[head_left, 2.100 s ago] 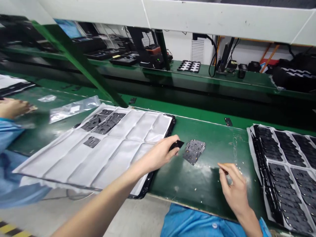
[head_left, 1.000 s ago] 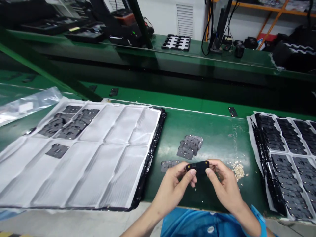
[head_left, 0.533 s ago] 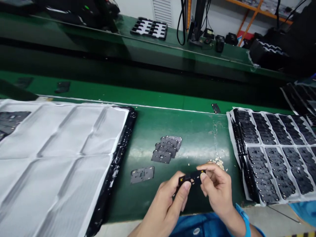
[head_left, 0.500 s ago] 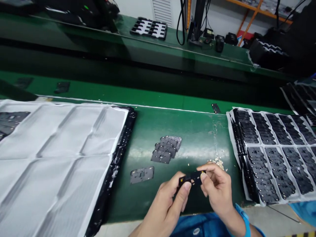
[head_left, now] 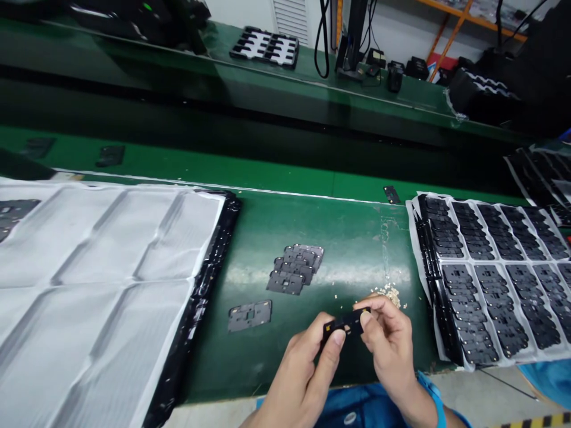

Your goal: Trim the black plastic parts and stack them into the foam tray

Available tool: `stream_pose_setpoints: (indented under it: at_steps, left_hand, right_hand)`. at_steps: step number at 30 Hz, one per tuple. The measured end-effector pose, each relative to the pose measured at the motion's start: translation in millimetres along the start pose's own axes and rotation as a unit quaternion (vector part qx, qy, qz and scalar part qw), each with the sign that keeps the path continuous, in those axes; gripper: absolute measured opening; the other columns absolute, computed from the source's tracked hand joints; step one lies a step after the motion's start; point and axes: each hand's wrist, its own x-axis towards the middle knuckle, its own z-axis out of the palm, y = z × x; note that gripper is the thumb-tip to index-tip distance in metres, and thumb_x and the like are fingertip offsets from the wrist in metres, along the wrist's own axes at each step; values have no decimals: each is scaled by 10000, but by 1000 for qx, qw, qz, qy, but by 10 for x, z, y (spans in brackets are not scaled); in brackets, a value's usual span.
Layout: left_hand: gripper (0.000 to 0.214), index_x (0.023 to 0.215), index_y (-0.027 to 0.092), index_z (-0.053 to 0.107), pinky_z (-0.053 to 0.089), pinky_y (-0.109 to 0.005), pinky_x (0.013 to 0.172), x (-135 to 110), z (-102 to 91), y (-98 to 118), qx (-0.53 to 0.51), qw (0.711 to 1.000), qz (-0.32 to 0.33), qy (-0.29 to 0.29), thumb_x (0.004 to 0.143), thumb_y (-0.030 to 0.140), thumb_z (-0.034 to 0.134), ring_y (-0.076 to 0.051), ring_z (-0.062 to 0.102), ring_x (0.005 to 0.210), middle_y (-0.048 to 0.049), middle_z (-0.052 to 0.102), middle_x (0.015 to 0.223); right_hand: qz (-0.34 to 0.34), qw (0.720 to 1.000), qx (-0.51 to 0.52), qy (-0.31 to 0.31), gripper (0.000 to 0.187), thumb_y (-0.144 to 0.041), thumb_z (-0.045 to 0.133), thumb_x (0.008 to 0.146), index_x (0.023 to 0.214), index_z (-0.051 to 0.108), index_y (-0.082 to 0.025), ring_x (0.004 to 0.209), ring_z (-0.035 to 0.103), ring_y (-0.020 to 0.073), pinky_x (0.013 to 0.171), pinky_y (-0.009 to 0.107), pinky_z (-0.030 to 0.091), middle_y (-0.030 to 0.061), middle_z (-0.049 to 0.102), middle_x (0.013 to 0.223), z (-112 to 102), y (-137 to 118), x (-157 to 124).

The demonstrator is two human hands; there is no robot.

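Between both hands, just above the green table's near edge, is a thin black plastic plate (head_left: 347, 324) with small cut-outs and yellowish spots near its ends. My left hand (head_left: 307, 362) pinches its left end between thumb and fingers. On its right end, my right hand (head_left: 389, 336) presses with thumb and forefinger; the fingertips cover part of it. One similar grey-black plate (head_left: 250, 315) lies flat to the left of the hands. Behind it sits an overlapping pile of such plates (head_left: 295, 268). Small pale bits (head_left: 389, 293) are scattered beyond my right hand.
A tray stack (head_left: 468, 261) on the right holds many black plates in rows. At left, white sheeting (head_left: 102, 238) covers another black-edged tray stack. A dark channel and a green strip run behind, with one plate (head_left: 391, 194) on the strip. A slotted tray (head_left: 265, 47) lies on the far ledge.
The view has shifted slightly, so the table items sit a little further left. Both hands keep their grip on the plate, with only a slight shift of the right fingers.
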Motion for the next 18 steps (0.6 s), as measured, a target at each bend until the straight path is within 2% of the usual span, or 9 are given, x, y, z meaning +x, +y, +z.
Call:
stream_pose_setpoints:
  at_steps: [4, 8, 14, 18]
  left_hand:
    - [374, 767, 249, 459, 416, -244, 584, 11, 1, -3, -6, 1000, -6, 5, 1104, 400, 399, -139, 530, 578, 51, 535, 630]
    - [371, 775, 249, 455, 414, -244, 585, 11, -1, -13, -14, 1000, -11, 7, 1104, 410, 397, -136, 510, 564, 58, 512, 626]
    - [375, 758, 255, 440, 377, -253, 535, -19, 33, -27, -17, 999, -33, 4, 1093, 422, 418, -139, 446, 501, 68, 469, 581]
    - [373, 762, 254, 442, 385, -255, 545, -30, 37, -52, -18, 999, -32, 9, 1089, 433, 421, -145, 468, 517, 64, 479, 580]
  right_hand:
    - [10, 1000, 12, -9, 249, -428, 627, 1033, 999, 754, -217, 532, 416, 97, 494, 208, 360, -8, 619, 753, -21, 26, -32]
    - [16, 999, 2, -28, 243, -405, 583, 1058, 1086, 757, -237, 576, 453, 105, 533, 211, 387, -4, 616, 779, -41, 31, -68]
    - [18, 1000, -5, 18, 252, -415, 650, 1013, 948, 768, -202, 532, 422, 99, 496, 206, 371, -20, 580, 668, -1, 73, -47]
    - [19, 1000, -1, 13, 251, -412, 636, 1024, 965, 774, -210, 580, 507, 109, 526, 208, 414, 21, 681, 781, -17, 86, -69]
